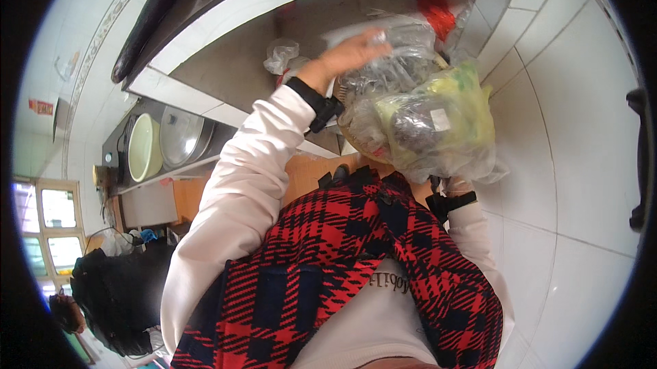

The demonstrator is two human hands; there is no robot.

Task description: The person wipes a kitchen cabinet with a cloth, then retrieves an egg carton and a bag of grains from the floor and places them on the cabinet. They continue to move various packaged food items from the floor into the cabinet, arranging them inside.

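Observation:
My left hand (354, 54) reaches out over crumpled clear plastic bags (405, 43), its fingers blurred; whether they grip the plastic is unclear. Below it, a round basket (362, 151) shows part of its brownish rim under the heap. On top lies a yellow-green translucent bag (457, 92). A clear bag with a dark item and a white label (418, 123) rests against it at the front. Mostly hidden behind the plastic, my right hand (458, 185) is at the near right side of the heap, close to the bag's lower edge.
A tiled shelf recess (226, 69) lies ahead, with a red plastic bag (435, 12) deeper inside. The counter above bears a long dark object (151, 25). A pale green basin (145, 147) and a lidded pan (182, 133) stand left. Another person in black (123, 297) is at lower left.

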